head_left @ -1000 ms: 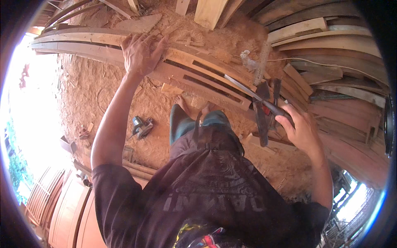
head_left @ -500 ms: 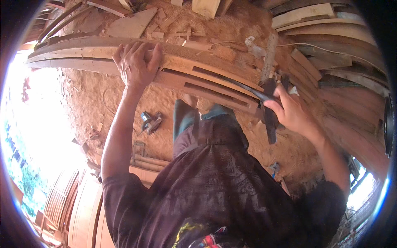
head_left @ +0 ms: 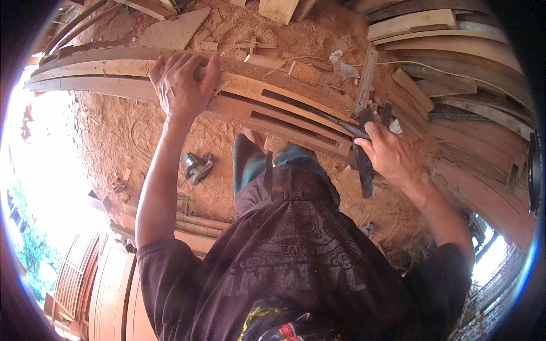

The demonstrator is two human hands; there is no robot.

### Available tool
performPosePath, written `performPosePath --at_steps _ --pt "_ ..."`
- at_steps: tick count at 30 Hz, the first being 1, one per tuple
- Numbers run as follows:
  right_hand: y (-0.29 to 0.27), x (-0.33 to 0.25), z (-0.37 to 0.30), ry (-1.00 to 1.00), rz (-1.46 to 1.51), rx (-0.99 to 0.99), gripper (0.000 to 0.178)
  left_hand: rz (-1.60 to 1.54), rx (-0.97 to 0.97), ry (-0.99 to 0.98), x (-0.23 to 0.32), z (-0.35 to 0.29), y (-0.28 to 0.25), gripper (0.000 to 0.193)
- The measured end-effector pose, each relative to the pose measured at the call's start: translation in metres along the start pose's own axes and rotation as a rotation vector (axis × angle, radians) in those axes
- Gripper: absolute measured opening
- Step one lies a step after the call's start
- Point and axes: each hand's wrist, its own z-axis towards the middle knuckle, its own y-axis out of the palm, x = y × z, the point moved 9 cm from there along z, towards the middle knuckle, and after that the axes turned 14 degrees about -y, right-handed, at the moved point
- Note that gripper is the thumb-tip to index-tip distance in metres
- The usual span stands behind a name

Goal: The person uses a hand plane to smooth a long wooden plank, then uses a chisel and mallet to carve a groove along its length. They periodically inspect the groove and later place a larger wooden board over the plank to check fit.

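Long wooden beams lie side by side across the space before me, with narrow slots cut into their right part. My left hand is closed over their top edge, left of the slots, fingers curled over the far side. At the right end, my right hand grips the black handle of a long, dark, file-like tool. Its thin shaft points left and lies along the farther slot. How deep its tip sits is hidden. Below the beam end, a dark flat strip hangs next to my right hand.
A blue power saw rests on the sawdust-covered ground at left. A pale metal ruler lies beyond the beams' right end. Stacked boards fill the right side. Wood offcuts lie at the far side, panels at lower left.
The right hand and tool have shifted slightly left, and the fingers now sit closer around the handle. My left hand stays on the beams. The whole view has moved a little.
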Motion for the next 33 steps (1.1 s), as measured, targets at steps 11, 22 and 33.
performPosePath --at_steps 11,22,33 --pt "-0.006 -0.032 0.055 -0.106 0.230 -0.012 0.042 -0.037 0.005 0.012 -0.004 -0.006 -0.002 0.035" --pt "-0.047 0.019 -0.025 0.159 0.921 0.777 0.042 0.026 -0.221 0.320 0.023 -0.028 0.000 0.067" --pt "0.115 0.004 -0.016 0.479 1.178 1.037 0.039 -0.005 -0.456 0.597 0.074 -0.056 0.026 0.096"
